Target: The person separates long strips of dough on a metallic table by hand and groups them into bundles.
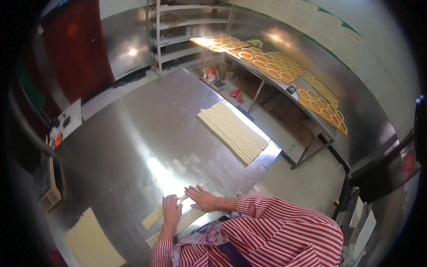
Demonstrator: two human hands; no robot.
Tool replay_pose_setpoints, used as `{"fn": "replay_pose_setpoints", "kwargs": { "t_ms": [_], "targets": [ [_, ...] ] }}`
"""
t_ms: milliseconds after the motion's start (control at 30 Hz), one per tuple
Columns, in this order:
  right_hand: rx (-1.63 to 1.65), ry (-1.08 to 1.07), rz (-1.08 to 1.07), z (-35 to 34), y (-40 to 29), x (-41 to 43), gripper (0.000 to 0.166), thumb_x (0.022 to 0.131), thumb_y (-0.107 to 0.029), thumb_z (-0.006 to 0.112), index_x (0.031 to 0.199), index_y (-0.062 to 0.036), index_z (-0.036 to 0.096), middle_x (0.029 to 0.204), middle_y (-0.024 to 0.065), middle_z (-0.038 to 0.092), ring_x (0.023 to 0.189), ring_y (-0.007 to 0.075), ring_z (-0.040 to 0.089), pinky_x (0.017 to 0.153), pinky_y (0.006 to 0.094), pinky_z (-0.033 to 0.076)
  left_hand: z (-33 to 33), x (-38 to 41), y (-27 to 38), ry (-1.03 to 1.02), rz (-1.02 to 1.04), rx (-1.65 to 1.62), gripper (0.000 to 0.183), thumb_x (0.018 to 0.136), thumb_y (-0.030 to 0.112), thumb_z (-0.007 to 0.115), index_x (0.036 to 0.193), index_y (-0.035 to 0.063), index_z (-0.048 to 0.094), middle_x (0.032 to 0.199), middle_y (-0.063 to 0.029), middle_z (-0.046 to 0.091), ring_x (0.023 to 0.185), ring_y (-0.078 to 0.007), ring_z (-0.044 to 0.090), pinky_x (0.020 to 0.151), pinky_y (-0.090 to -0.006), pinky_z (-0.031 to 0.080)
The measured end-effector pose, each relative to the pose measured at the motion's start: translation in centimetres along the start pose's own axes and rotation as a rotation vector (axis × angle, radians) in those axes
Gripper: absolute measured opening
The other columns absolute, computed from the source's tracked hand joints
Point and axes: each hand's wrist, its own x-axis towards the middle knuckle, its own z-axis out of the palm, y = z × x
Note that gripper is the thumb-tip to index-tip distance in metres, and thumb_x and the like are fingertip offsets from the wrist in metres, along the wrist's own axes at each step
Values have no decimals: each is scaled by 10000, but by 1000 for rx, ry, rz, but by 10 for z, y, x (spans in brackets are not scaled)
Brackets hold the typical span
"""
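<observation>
My left hand (171, 210) rests with bent fingers at the end of a flat dough strip (153, 217) near the front edge of the steel table (140, 160). Just right of it, my right hand (202, 199) lies palm down with its fingers spread. Several long dough strips (186, 222) run beside both hands, close to my body. What lies under the palms is hidden. A row of rolled dough ropes (233, 131) lies side by side at the table's right edge. Flat cut dough strips (95, 242) lie at the lower left.
Beyond the table's right edge, a bench (295, 95) holds boards (283, 75) covered with dough rings. A metal shelf rack (193, 23) stands at the back. A wooden-edged box (50, 197) and a white board with small items (70, 118) are at the left.
</observation>
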Motion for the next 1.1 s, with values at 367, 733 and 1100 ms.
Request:
{"fn": "replay_pose_setpoints", "kwargs": {
  "t_ms": [367, 733, 1100],
  "targets": [
    [-22, -5, 29, 15, -26, 3, 742, 1018, -412, 463, 1589, -63, 142, 1664, 141, 127, 1543, 293, 111, 1204, 651, 50, -1, -12, -14, 108, 131, -1, 93, 794, 74, 643, 879, 41, 624, 838, -128, 598, 862, -346, 568, 826, -473, 469],
    [-92, 36, -34, 37, -50, 24, 719, 1023, -441, 443, 1581, -64, 191, 1662, 111, 167, 1536, 277, 156, 1186, 673, 97, -34, -26, -29, 30, 112, 20, 259, 792, 144, 691, 1033, 48, 681, 980, -124, 653, 965, -337, 597, 965, -481, 442],
    [-135, 7, -106, 52, -66, 33, 723, 1023, -418, 462, 1576, -44, 183, 1657, 130, 171, 1530, 286, 179, 1171, 689, 110, -32, -53, -56, -8, 61, 43, 167, 798, 123, 680, 950, 58, 667, 907, -110, 629, 922, -325, 596, 915, -472, 456]
  ]
}}
